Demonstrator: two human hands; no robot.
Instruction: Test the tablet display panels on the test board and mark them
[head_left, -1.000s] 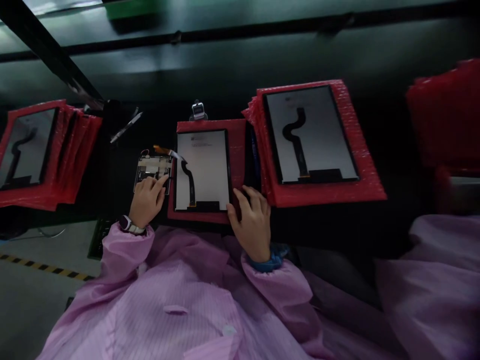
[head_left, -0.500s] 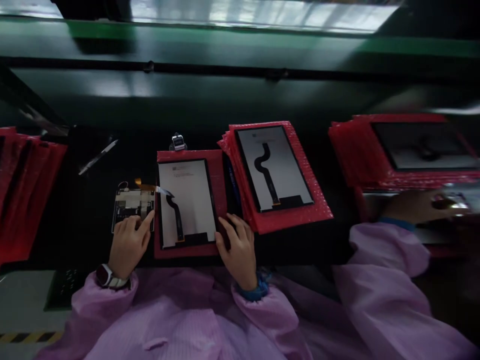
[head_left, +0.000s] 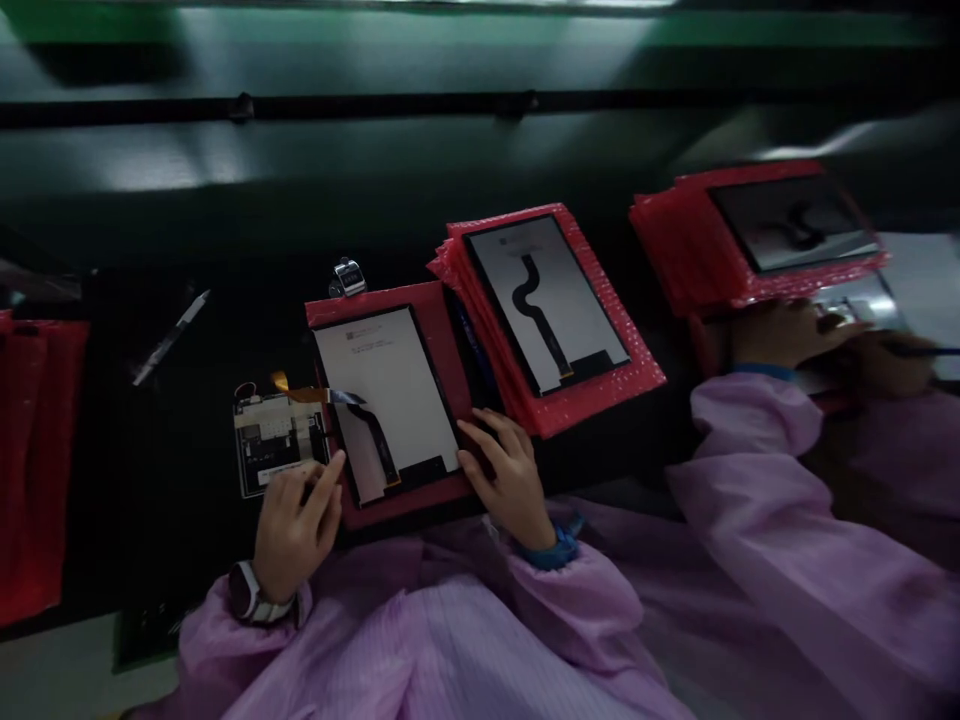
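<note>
A display panel (head_left: 405, 400) with a black flex cable lies on a red bubble sleeve (head_left: 442, 350) in front of me. My left hand (head_left: 296, 525) is at the panel's lower left edge, its index finger stretched out and the other fingers curled. At the lower right edge, my right hand (head_left: 510, 475) rests with fingers apart, touching the panel's side. Left of the panel lies a small circuit board assembly (head_left: 277, 440); an orange and silver flex strip (head_left: 319, 395) runs from it over the panel.
A stack of red sleeves (head_left: 634, 375) bears another panel (head_left: 544, 300). Further right, a person's hands (head_left: 787, 335) work beside a second stack (head_left: 675, 260). A white pen (head_left: 171, 338), red sleeves (head_left: 34, 470) at left and a small metal counter (head_left: 349, 277) also show.
The view has shifted and tilted. My left hand has moved off the circuit board to the panel's edge. My right hand stays by the panel's right edge. A second hand of the neighbouring person now shows.
</note>
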